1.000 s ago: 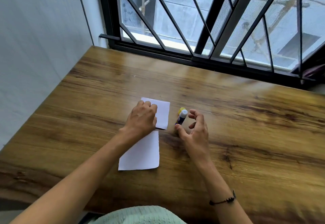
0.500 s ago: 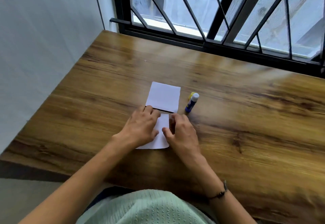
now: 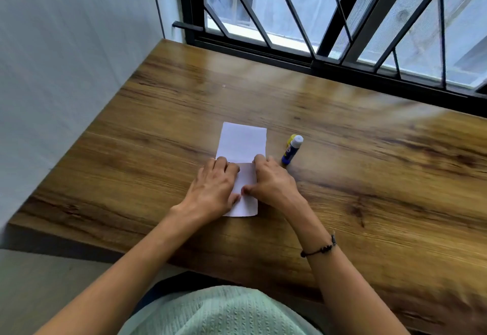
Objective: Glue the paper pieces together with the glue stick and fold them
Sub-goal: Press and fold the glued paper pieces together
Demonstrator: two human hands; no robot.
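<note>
- The left hand [image 3: 214,187] and right hand [image 3: 271,183] lay palm-down, fingers [image 3: 259,161] extended and pressing flat; neither hand was clenched or gripping anything.
- Both pressed the near white rectangular paper piece [image 3: 246,204] where it met the far white paper piece [image 3: 242,141]; the two overlapped at a seam under the fingertips.
- Judgement: gluing appeared complete and the joint was being pressed down; folding remained, as no crease was visible.
- The capped blue-and-yellow glue stick [image 3: 292,149] stood just beside the far piece, untouched, on the brown wood-grain table [image 3: 369,176].
- Forearms converged from the near edge; a dark cord bracelet [image 3: 320,249] circled the right wrist.
</note>
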